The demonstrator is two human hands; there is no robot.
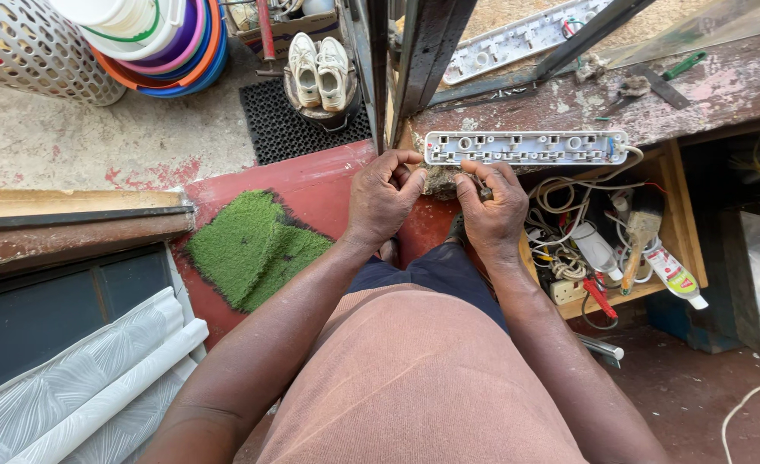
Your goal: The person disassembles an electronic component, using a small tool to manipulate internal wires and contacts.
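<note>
Just beyond both hands' fingers (pixel 414 176) lies the opened power strip (pixel 526 147).

both bare forearms reach forward from the bottom edge and draw in toward each other. the left hand (pixel 383 199) is curled, back up, thumb and forefinger pinched together at the tips, the other fingers folded under. the right hand (pixel 493 206) sits just beside it, back up too, fingers bent inward toward the left, thumb tucked near the forefinger. wrists are about level, knuckles pointing away from the body.
</note>
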